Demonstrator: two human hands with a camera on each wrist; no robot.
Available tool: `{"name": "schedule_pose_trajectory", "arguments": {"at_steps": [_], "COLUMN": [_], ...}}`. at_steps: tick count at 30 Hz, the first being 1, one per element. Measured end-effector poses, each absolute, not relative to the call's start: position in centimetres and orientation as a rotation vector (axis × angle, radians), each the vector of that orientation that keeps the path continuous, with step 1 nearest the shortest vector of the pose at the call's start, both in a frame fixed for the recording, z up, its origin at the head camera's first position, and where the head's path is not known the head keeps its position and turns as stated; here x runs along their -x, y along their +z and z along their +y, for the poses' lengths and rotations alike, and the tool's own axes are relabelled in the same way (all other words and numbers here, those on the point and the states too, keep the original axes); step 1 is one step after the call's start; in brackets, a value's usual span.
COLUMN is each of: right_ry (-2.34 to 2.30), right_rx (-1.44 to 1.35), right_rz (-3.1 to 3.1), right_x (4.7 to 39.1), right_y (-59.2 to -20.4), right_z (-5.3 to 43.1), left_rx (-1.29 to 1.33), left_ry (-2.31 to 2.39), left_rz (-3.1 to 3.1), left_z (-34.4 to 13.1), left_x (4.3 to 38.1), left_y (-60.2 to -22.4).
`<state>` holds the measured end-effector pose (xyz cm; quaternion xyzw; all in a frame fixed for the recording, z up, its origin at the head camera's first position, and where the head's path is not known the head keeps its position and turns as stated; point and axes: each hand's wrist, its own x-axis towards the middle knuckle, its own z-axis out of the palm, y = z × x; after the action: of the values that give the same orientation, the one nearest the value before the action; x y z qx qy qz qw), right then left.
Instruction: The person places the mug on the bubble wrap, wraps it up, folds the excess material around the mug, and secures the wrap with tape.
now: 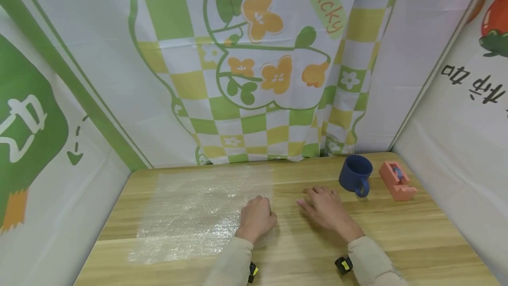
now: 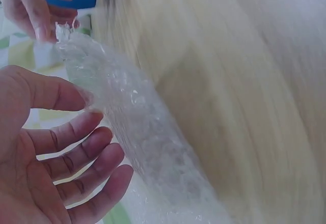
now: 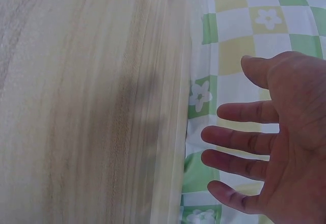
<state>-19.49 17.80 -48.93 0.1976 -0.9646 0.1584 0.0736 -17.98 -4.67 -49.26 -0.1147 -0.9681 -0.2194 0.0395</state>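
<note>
A sheet of clear bubble wrap (image 1: 190,211) lies flat on the left and middle of the wooden table (image 1: 397,237). My left hand (image 1: 257,217) is over its right edge. In the left wrist view, the thumb and loosely bent fingers (image 2: 81,183) come close to the wrap (image 2: 147,122); I cannot tell whether they touch it. Right of the sheet, my right hand (image 1: 327,208) is low over bare wood, palm down. Its fingers (image 3: 237,137) are spread and hold nothing in the right wrist view.
Beyond my right hand stands a dark blue mug (image 1: 353,173), handle toward me. A coral tape dispenser (image 1: 393,182) is beside it, near the table's right edge. A checked green and yellow curtain (image 1: 254,127) hangs behind the table, with printed cloth walls at both sides.
</note>
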Motion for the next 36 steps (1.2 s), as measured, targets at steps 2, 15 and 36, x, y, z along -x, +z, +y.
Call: {"name": "schedule_pose_trajectory", "arguments": {"at_steps": [2,15,36], "right_ry": [0.473,0.520,0.672], "right_rx": [-0.590,-0.562,-0.621], "right_rz": [-2.898,-2.948,-3.054], "right_x": [19.5,19.8,20.4], "right_y": [-48.8,-48.8,-49.4], "right_z": [17.9,17.7,13.9], "left_rx": [0.372,0.383,0.141], "left_ry": [-0.673,-0.689,-0.642], "left_rz": [-2.971,-2.971,-2.910], "left_z": [-4.0,-2.9,-11.1], "left_x": [18.0,17.7,17.6], "left_y": [-49.3,-49.4,-48.0]}}
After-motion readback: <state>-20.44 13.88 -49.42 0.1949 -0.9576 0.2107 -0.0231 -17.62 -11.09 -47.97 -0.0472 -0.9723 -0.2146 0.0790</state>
